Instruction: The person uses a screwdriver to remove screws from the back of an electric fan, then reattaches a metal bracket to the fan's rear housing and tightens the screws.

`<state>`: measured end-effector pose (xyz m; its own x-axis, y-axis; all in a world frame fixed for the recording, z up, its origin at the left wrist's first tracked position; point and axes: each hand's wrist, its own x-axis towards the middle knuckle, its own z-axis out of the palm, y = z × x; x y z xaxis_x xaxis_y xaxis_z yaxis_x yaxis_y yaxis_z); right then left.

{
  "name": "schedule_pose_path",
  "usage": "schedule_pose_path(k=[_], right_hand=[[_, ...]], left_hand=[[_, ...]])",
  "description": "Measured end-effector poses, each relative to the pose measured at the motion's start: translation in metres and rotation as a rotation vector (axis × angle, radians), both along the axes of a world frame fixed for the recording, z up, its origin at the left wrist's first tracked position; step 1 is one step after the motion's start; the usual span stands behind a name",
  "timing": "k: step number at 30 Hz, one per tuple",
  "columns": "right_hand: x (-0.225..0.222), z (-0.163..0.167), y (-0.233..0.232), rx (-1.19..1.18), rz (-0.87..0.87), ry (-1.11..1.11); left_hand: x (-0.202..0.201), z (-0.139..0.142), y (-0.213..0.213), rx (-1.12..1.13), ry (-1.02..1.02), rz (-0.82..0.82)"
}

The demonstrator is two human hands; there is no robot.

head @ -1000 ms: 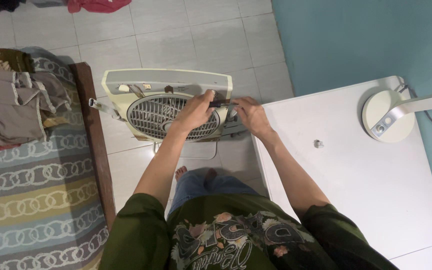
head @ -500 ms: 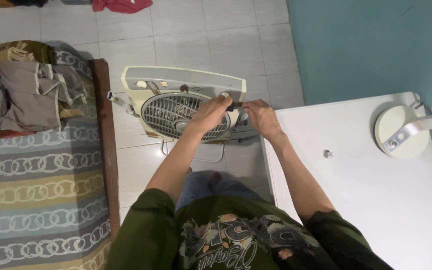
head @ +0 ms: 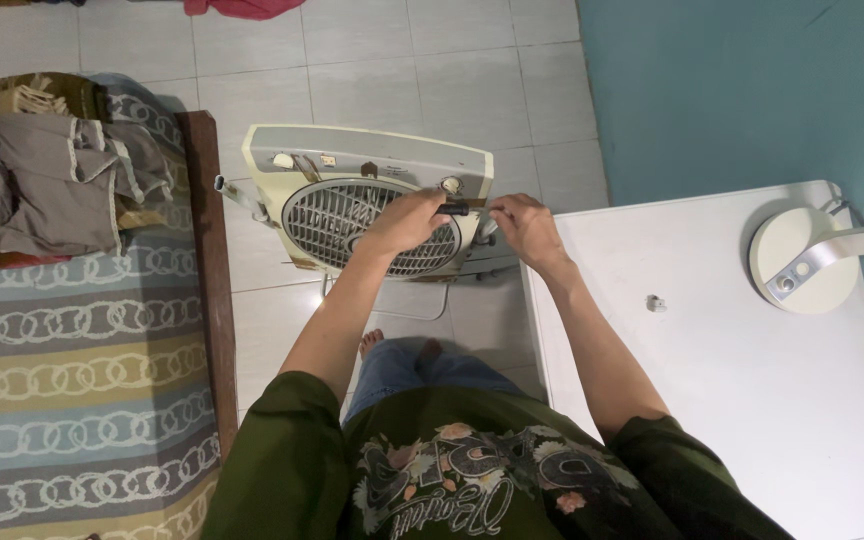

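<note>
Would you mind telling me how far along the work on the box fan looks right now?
Done: the box fan stands on the tiled floor, grille on. In hand: the left hand grips a dark-handled tool at the grille's upper right; the right hand steadies that corner. Left: the grille shows no sign of being opened.

White table (head: 732, 400) and bed (head: 72, 350) flank the box fan (head: 367, 215).

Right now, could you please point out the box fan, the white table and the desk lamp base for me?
box fan (head: 332, 225), head view, on its round front grille.
white table (head: 742, 400), head view, on its bare top.
desk lamp base (head: 787, 240), head view, on its round disc.
</note>
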<state>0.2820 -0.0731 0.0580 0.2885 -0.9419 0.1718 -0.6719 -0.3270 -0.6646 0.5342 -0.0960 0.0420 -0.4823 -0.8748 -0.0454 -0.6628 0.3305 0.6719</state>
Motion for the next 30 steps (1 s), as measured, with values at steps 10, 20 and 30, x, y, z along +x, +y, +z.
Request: schedule_pose_path(k=[10,20,30], right_hand=[[0.0,-0.007,0.002,0.061,-0.076,0.021],[0.001,-0.012,0.0,0.085,-0.09,0.026],[0.006,-0.006,0.002,0.09,-0.117,-0.003]], left_hand=[[-0.001,-0.002,-0.006,-0.105,0.026,-0.067],[-0.004,0.007,-0.002,-0.144,0.055,-0.067],[-0.006,-0.009,-0.003,-0.323,0.111,-0.049]])
